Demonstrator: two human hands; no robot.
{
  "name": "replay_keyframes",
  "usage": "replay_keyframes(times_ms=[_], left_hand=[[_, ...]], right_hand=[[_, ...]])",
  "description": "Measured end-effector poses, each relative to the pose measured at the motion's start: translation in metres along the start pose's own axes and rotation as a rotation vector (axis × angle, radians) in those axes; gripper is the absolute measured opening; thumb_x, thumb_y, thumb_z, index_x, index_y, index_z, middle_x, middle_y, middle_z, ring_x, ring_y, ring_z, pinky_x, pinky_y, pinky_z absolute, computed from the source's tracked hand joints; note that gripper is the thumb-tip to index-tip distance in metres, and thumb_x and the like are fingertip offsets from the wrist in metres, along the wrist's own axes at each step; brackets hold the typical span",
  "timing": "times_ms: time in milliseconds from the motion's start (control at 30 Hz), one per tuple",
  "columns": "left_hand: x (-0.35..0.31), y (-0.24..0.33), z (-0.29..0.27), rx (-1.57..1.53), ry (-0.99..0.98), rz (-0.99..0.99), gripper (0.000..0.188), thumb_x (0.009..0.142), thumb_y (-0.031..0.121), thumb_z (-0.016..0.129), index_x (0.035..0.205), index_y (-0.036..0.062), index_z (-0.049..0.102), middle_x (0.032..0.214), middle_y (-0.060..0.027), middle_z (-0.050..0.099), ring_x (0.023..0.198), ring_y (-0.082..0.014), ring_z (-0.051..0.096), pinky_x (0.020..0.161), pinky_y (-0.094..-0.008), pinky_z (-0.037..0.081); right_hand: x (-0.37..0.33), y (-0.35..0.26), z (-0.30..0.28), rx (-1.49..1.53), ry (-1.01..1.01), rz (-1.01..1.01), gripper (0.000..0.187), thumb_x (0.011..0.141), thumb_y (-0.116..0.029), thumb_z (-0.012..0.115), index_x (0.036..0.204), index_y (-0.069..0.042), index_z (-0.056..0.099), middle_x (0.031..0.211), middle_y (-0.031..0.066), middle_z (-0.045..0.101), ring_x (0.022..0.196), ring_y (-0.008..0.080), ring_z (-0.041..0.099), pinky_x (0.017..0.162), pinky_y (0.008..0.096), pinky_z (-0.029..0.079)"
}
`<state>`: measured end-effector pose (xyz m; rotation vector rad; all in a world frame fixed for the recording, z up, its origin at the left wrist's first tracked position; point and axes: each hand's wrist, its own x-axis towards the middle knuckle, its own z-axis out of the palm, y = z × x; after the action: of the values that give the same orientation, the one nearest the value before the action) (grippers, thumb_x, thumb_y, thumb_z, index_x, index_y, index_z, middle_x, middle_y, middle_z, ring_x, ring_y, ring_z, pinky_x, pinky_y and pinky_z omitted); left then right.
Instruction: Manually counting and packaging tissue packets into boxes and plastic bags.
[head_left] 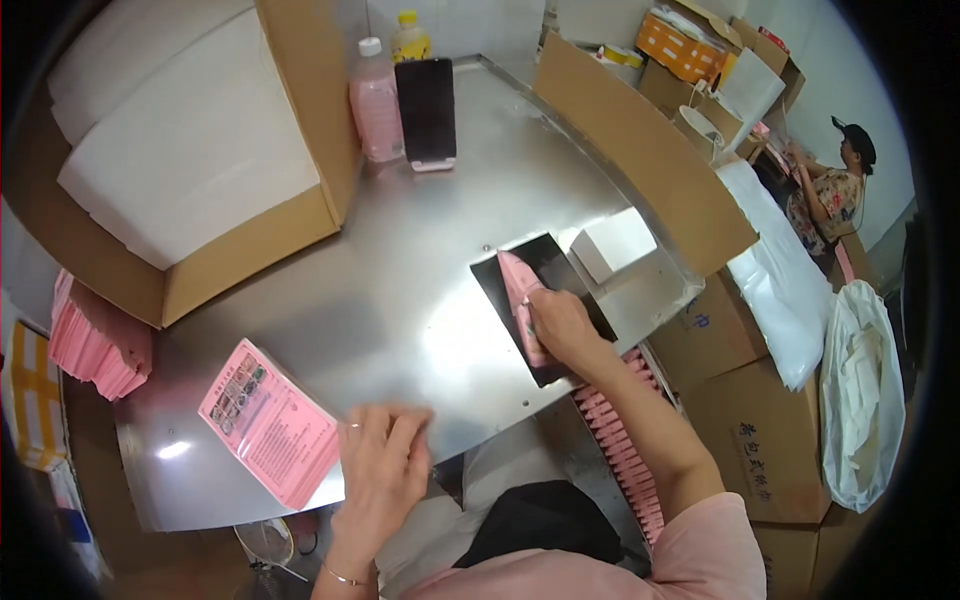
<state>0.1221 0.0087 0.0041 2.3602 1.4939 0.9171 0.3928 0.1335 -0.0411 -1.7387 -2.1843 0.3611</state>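
Note:
My right hand [562, 325] is closed around a pink printed packet [518, 280], which it holds tilted over a black rectangle [548, 258] on the metal table. Whether that rectangle is a pad or an opening, I cannot tell. My left hand [383, 465] hovers by the table's near edge with its fingers loosely bent and partly blurred; nothing shows in it. Just left of it lies a stack of pink printed sheets [270, 425], with text and small pictures on top.
A large carton [250, 275] holding white sheets stands at the left, beside a bundle of pink paper [95, 340]. Bottles [378, 105] and a phone [427, 110] stand at the back. Right are a white box [613, 245], a cardboard flap [640, 140], packed pink packets [625, 440] and a seated person [830, 190].

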Motion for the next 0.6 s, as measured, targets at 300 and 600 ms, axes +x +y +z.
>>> replay_keyframes(times_ms=[300,600], left_hand=[[-0.049,-0.064,-0.067,0.593,0.245,-0.468,0.022,0.081,0.004,0.059,0.103,0.003,0.056,0.115,-0.0176,0.052,0.111,-0.0371,0.049,0.109,-0.0513,0.031],[-0.011,-0.04,-0.041,-0.026,0.111,-0.221,0.013,0.091,0.002,0.056,0.103,0.0024,0.056,0.099,-0.0154,0.057,0.094,-0.0348,0.054,0.087,-0.0449,0.043]], right_hand=[[-0.006,0.028,-0.06,-0.415,0.618,-0.116,0.018,0.09,-0.011,0.062,0.106,-0.005,0.067,0.09,0.0116,0.063,0.092,0.029,0.062,0.08,0.0435,0.046],[0.006,0.06,-0.052,-0.263,0.71,-0.079,0.031,0.079,0.0,0.066,0.11,-0.004,0.068,0.095,0.0147,0.062,0.092,0.0329,0.059,0.083,0.0427,0.047]])
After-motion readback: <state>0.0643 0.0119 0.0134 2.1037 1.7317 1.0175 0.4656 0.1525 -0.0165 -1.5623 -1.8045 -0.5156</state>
